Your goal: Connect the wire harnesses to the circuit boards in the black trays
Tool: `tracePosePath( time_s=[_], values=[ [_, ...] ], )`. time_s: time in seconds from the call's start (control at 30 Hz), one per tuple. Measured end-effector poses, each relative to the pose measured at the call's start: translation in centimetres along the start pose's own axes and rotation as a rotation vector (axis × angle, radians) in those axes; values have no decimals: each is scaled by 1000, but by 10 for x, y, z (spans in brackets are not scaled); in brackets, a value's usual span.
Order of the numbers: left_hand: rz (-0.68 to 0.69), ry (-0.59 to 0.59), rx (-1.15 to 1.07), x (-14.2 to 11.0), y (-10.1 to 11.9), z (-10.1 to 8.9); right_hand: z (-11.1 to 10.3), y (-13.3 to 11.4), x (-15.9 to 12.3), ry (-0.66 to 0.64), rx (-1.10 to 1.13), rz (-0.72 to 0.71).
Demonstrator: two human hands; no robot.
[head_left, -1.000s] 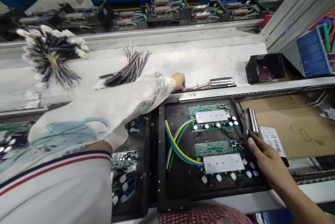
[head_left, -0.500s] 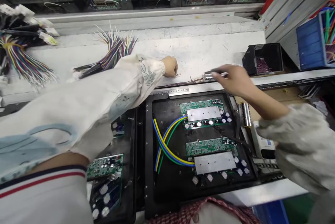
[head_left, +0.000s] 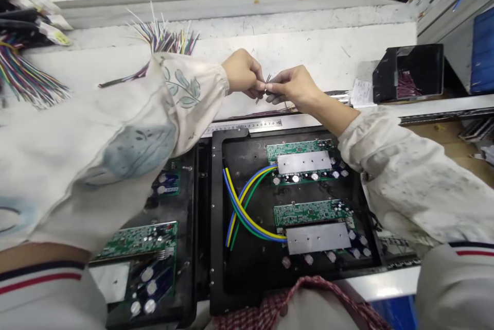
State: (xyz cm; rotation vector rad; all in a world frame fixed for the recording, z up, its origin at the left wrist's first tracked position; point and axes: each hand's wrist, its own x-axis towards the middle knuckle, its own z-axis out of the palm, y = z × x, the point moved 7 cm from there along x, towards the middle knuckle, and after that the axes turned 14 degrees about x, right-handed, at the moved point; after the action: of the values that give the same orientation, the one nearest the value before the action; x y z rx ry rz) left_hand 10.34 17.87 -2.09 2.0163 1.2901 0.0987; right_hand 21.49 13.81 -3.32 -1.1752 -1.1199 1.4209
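My left hand (head_left: 241, 72) and my right hand (head_left: 291, 87) meet above the white bench (head_left: 309, 52), fingertips pinched together on a few thin dark wire pieces (head_left: 265, 84). Both hands are closed. Below them a black tray (head_left: 250, 273) carries two green circuit boards (head_left: 301, 151) with silver plates, joined by blue, yellow and green cables (head_left: 243, 206). More thin wire pieces lie on the bench under the hands.
A steel ruler (head_left: 247, 126) lies along the bench edge. A black bin (head_left: 409, 72) with thin wires sits at right. Bundles of coloured wires (head_left: 165, 39) lie at back left. Another tray with a circuit board (head_left: 142, 240) is at left.
My right hand came from the right of the tray, passed over the bench, and joined my left hand. Both hands rose off the bench with the wire pieces.
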Motion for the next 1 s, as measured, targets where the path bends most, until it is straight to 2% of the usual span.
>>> tracePosePath(
  time_s=[0.2,0.33,0.5,0.67,0.77,0.83,0.93,1.0],
  values=[
    [18,30,-130,-17,15,-4,-2,-19,-19,28,26,-19],
    [-18,63,-238,-24,13,1,4,-15,-26,46,77,21],
    [-119,4,-283,-30,10,15,8,-6,-24,10,76,-3],
    [-16,24,-296,-37,22,10,-2,-16,-28,22,31,-17],
    [-21,67,-249,-41,22,12,-12,-19,-36,62,41,10],
    [-54,59,-180,-42,19,18,-18,-16,-40,59,-45,-1],
    [-107,99,-60,-40,16,20,-22,-11,-40,-21,-293,-50],
    [-73,103,54,-38,21,18,-22,-13,-40,-52,-387,-93]
  ],
)
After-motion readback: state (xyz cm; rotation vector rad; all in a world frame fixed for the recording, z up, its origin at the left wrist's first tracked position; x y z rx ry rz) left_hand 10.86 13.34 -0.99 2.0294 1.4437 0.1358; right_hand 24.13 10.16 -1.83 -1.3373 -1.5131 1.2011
